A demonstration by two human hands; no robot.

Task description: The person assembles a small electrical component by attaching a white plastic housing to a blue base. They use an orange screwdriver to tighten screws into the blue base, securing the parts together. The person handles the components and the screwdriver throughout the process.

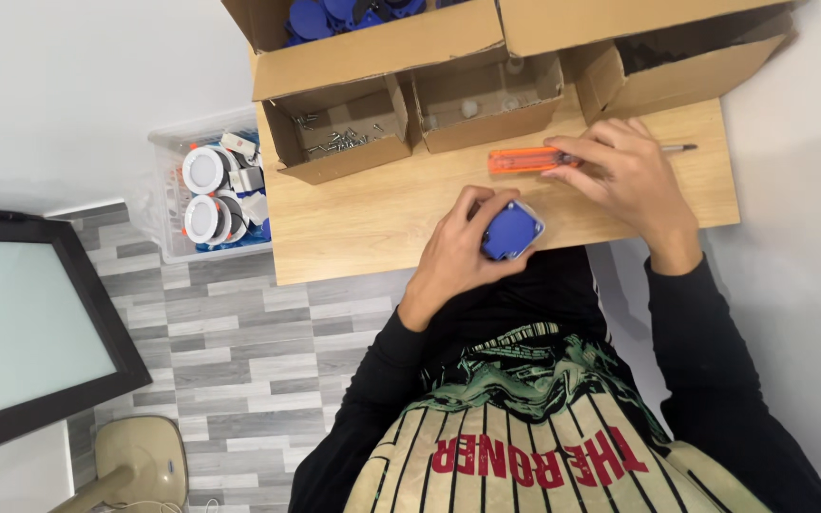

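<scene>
My left hand (456,249) grips a small round blue part with a pale rim (511,231) at the near edge of the wooden table (363,214). My right hand (624,171) rests on an orange-handled screwdriver (523,160) that lies flat on the table, its metal tip (681,147) sticking out to the right past my fingers. The fingers curl over the handle's right end. The two hands are about a hand's width apart.
Open cardboard boxes line the table's far edge: one with screws (339,141), one with small pale parts (486,103), one with blue parts (334,17), one at the right (686,57). A clear bin of round white lamps (209,190) stands on the floor at left.
</scene>
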